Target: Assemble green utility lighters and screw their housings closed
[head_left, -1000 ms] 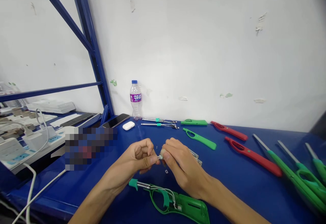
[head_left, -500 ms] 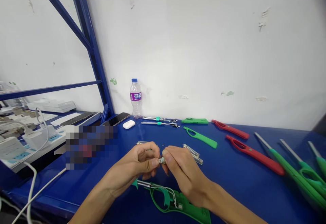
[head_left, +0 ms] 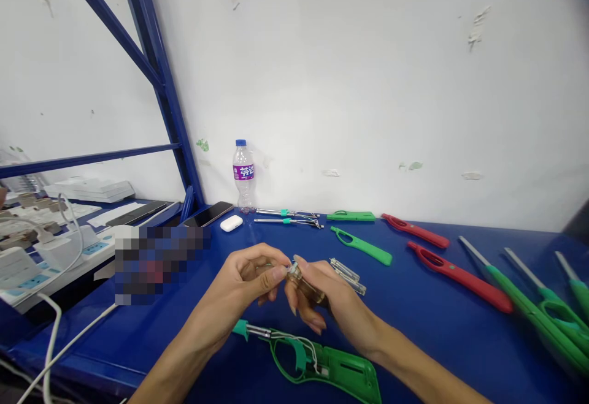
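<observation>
Brownish see-through plastic, looks like a little tube (head_left: pixel 313 292), sits in the right hand (head_left: pixel 338 287), thumb and fingers closed around it. The left hand (head_left: pixel 255 275) has a thumb-and-finger pinch on the pale fitting (head_left: pixel 293 266) at its end. Half a second ago the right fingers hid the tube; now that hand has rolled open enough to show it, so I'd say the fitting is easier to work.

Just below, on the blue painted worktop (head_left: pixel 414 336), lies an open green lighter shell (head_left: pixel 338 374): glossy moulded plastic, looped handle, teal trigger (head_left: pixel 301 358), floppy white wires (head_left: pixel 306 341) and a shiny metal rod (head_left: pixel 259 331). Clear, glassy tubes (head_left: pixel 343 266) lie just beyond the right hand. Further out: smooth red shells (head_left: pixel 460 275), lighters with slim grey wands (head_left: pixel 536 324), and a ribbed, see-through bottle (head_left: pixel 243 186) by the scuffed white wall (head_left: pixel 345 85).
</observation>
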Tool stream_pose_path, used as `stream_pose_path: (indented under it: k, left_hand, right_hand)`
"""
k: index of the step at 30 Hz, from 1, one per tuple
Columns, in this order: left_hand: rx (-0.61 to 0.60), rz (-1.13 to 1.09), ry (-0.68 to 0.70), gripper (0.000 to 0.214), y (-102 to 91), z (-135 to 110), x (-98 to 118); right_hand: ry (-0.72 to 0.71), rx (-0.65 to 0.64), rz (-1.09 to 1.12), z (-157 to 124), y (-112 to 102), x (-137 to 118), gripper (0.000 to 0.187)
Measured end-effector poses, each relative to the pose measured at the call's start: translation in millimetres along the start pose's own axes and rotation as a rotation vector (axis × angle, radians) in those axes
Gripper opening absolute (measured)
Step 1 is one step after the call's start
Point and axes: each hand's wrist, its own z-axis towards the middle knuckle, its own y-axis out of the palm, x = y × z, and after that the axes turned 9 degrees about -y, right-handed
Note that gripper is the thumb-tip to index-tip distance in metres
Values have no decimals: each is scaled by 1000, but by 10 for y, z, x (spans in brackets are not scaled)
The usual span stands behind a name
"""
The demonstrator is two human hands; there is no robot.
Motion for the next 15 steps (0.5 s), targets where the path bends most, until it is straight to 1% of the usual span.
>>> stream_pose_path:
  k: [4, 7, 10, 15]
  left_hand:
    - [79, 81, 66, 37, 58, 19, 17]
    - [117, 123, 98, 38, 96, 13, 29]
    - [157, 157, 117, 35, 116, -7, 49]
    - [176, 214, 148, 30, 127, -11, 77]
  right_hand:
    - [38, -31, 135, 1, 4, -57, 68]
    - [60, -60, 190, -2, -27, -81, 63]
    - [76, -77, 212, 3, -69, -67, 65]
    - [72, -33, 188, 21, -74, -14, 62]
